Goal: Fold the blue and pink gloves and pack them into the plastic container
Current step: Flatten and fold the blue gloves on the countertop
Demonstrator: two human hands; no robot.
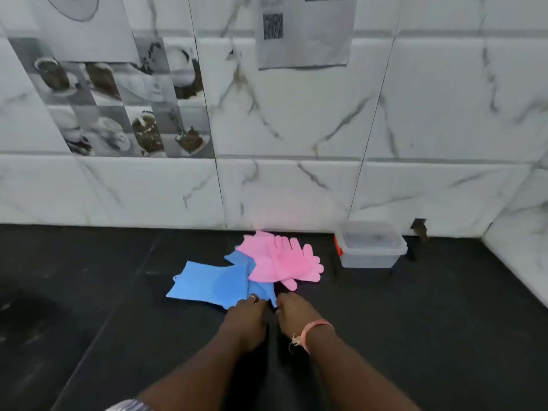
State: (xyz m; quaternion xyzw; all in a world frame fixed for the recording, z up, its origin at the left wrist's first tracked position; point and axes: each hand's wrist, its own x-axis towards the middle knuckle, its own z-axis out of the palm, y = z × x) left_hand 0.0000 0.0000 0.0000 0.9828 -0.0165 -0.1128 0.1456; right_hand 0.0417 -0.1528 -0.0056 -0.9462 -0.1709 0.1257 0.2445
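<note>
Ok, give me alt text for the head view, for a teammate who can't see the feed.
Both hands, left hand and right hand, touch the near edge of a blue glove lying flat on a dark counter. Pink gloves overlap the blue ones behind, and an open clear plastic container sits to the right against the marble-tiled wall.

Home kitchen — dark stone counter (89, 292), marble-look wall tiles (430, 114), food-picture tiles (118, 108)

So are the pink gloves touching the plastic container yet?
Apart. The head view shows bare black counter between the pink gloves and the plastic container.
</note>
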